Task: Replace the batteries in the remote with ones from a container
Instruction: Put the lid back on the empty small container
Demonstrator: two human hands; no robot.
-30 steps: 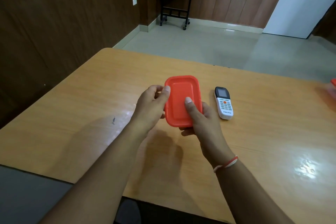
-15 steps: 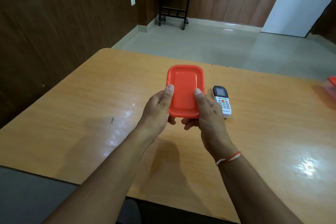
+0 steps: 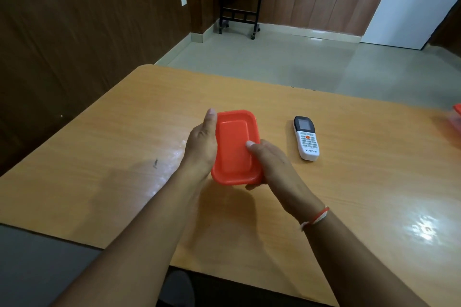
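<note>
Fingers of both hands wrapped round orange container, held over table; left hand on its side, right hand at near corner, thumb on lid. Lid on. Remote face-up just right, untouched. Battery swap not begun.

An orange rectangular lidded container sits lid-up, gripped along its two long sides above the table. The white remote, keypad up, lies flat just right of that grip, apart from it.
</note>
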